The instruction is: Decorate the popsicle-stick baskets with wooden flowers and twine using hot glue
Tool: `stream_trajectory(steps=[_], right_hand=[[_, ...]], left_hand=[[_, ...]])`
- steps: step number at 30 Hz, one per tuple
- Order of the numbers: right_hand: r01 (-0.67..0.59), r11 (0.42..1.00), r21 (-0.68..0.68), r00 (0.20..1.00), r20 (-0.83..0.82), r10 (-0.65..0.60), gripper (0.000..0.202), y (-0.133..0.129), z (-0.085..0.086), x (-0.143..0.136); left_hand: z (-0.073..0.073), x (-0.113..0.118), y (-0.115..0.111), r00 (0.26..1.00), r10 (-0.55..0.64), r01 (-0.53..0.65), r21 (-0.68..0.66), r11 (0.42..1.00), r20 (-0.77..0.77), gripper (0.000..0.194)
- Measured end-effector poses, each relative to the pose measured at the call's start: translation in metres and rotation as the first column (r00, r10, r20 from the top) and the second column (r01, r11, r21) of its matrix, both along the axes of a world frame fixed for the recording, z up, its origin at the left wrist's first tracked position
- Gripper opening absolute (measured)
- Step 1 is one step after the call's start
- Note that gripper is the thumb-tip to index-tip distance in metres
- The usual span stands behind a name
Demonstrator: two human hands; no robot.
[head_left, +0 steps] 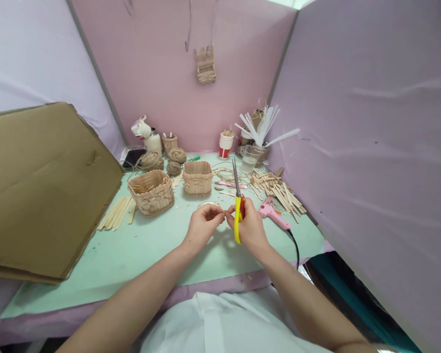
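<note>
Over the middle of the table, my left hand (206,221) and my right hand (250,226) meet at the fingertips. My right hand is closed around scissors (237,220) with yellow and red handles, their blades pointing up and away from me. Its thumb and a finger also pinch close to my left fingertips. My left hand is pinched shut; whatever is between its fingers is too small to make out. Just behind my left hand, a pale round thing (208,204) is partly hidden. A small wooden-stick basket (197,180) stands beyond it.
Left of the hands sit a larger stick basket (151,196), flat sticks (114,214) and twine balls (150,161). A pink glue gun (275,215) with a black cord and a stick pile (282,193) lie right. Cardboard (47,191) leans at far left.
</note>
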State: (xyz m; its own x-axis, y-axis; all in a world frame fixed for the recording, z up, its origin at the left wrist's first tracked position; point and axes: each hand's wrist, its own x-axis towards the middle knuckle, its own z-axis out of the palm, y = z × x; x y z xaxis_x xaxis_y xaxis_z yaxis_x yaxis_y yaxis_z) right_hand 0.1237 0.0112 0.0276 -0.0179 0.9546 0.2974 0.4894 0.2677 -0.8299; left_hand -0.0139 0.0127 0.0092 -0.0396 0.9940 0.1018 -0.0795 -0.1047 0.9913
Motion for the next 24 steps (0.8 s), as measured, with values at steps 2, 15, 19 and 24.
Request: stream_trajectory(steps=[2,15,19,24], right_hand=[[0.023,1.0,-0.013,0.999,0.026,-0.022,0.022,-0.001,-0.001,-0.002],[-0.024,0.994,-0.105,0.998,-0.062,0.017,0.019,0.002,0.002,0.007],[-0.067,0.973,-0.219,0.994,-0.104,0.045,0.012,0.004,0.007,0.02],[-0.191,0.95,-0.247,0.952,-0.284,0.117,0.028,0.002,0.006,0.018]], left_hand=[[-0.003,0.0,0.0,0.999,0.008,-0.007,0.027,1.0,-0.031,0.01],[0.005,0.003,-0.003,0.996,-0.045,0.054,-0.13,0.99,0.071,0.017],[0.009,0.0,-0.002,0.979,-0.014,0.05,-0.174,0.984,0.202,0.03],[0.008,-0.001,-0.002,0.981,-0.019,0.048,-0.148,0.988,0.192,0.033]])
